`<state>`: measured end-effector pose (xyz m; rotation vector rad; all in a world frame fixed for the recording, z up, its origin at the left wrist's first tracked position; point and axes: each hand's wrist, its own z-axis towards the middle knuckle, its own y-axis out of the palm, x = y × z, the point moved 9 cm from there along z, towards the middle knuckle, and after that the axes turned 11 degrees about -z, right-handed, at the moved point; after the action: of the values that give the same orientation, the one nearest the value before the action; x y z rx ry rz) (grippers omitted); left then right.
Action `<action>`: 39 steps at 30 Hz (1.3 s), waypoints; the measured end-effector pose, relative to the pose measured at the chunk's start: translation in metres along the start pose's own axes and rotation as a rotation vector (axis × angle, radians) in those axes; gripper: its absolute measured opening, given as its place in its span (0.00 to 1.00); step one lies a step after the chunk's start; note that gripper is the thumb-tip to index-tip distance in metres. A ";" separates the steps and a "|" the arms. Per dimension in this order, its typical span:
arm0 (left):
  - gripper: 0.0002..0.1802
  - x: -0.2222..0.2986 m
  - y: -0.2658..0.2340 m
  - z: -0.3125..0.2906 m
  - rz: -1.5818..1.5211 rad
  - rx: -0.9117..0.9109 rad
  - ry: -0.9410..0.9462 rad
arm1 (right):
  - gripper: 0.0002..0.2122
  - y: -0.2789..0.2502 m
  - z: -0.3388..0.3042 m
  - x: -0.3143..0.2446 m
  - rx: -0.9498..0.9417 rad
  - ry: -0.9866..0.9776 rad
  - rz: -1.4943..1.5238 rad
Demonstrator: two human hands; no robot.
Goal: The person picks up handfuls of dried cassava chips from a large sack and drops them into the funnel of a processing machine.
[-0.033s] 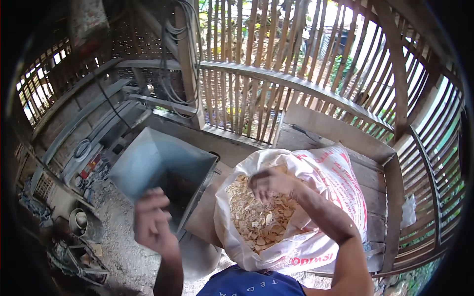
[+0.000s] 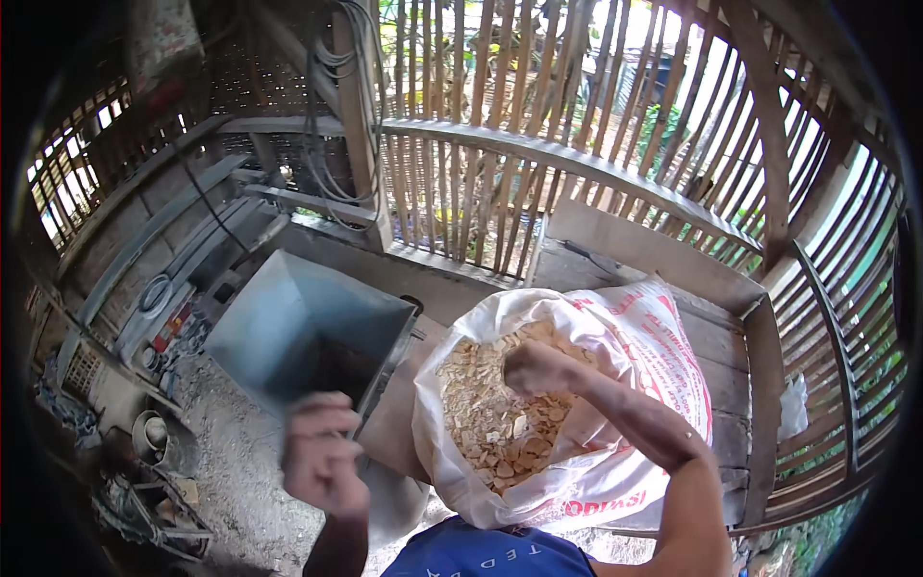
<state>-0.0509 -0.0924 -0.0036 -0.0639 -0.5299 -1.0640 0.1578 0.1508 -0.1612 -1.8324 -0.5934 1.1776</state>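
Note:
A white woven sack [image 2: 437,438] with red print stands wide open in front of me. Pale dried chips [image 2: 495,409], broken into flat pieces, fill it. My right hand [image 2: 536,370] is over the chips inside the mouth, its fingers curled into a fist; whatever it may hold is hidden. To the left of the sack, my left hand [image 2: 327,452] hangs in the air with loosely bent fingers a little apart, blurred by motion, and nothing shows in it. Just beyond that hand is a blue-grey metal hopper [image 2: 288,298] with sloping sides and a dark bottom.
The sack's back part rests on a wooden plank platform [image 2: 716,385] with raised side boards. A slatted bamboo wall [image 2: 461,192] runs behind. Coiled hose [image 2: 336,67] hangs on a post. At the left lie a bucket [image 2: 151,435] and clutter on the debris-strewn floor [image 2: 231,423].
My left hand has shifted right and slightly down, its fingers more bent. My right hand has moved a little right over the chips, and its fingers have closed.

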 end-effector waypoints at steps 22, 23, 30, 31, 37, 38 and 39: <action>0.50 -0.240 0.157 -0.185 0.585 -0.370 -0.543 | 0.26 0.045 -0.025 0.175 0.938 0.485 0.534; 0.50 -0.240 0.157 -0.182 0.584 -0.369 -0.539 | 0.26 0.052 -0.023 0.172 0.920 0.536 0.492; 0.40 -0.225 0.166 -0.181 0.474 -0.406 -0.499 | 0.23 0.091 -0.003 0.132 0.920 0.449 0.981; 0.37 -0.223 0.158 -0.178 0.391 -0.337 -0.522 | 0.24 0.089 0.001 0.110 0.844 0.445 1.043; 0.29 -0.197 0.150 -0.166 0.065 -0.045 -0.681 | 0.21 0.074 -0.017 0.059 0.839 0.393 0.990; 0.29 -0.195 0.148 -0.167 0.068 -0.036 -0.677 | 0.19 0.076 -0.021 0.055 0.861 0.402 0.961; 0.28 -0.189 0.147 -0.167 0.070 -0.041 -0.661 | 0.17 0.074 -0.022 0.051 0.882 0.379 1.074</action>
<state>0.0670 0.0849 -0.2037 -0.4778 -1.0914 -0.9742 0.1963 0.1416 -0.2449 -1.4425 1.1158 1.3327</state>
